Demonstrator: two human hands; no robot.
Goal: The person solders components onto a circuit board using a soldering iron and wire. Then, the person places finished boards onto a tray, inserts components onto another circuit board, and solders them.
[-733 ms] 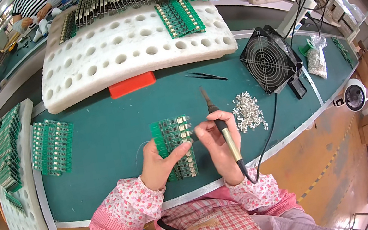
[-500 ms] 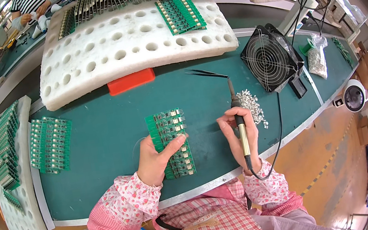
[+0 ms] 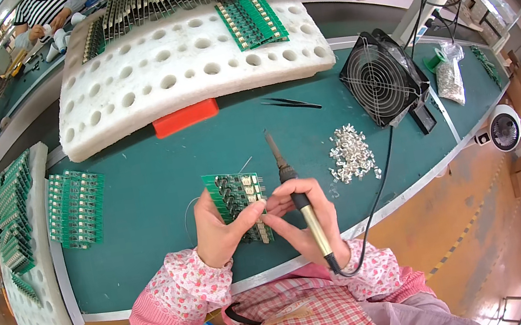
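My left hand (image 3: 214,233) is closed on a green circuit board (image 3: 229,192), its thumb across the rows of small parts. The board is tilted over the green bench mat. In my right hand (image 3: 313,196) is a soldering iron (image 3: 317,227) with a gold-coloured handle section, its tip pointing up and away from the board. My right thumb and fingertips meet the board's right edge by my left thumb; whether they pinch a small part is hidden. A thin wire (image 3: 246,164) sticks out beyond the board, and a loop shows left of my left hand.
Small silvery metal parts (image 3: 351,155) lie heaped at the right, near a black fan (image 3: 376,78) and the iron's cable. Black tweezers (image 3: 295,103) lie farther back. A white foam block (image 3: 191,77) bears boards; more boards (image 3: 77,208) lie left. Someone (image 3: 46,12) sits across.
My right hand has moved left from beside the metal parts to the board's edge, bringing the iron along. The board in my left hand has tilted and sits slightly lower.
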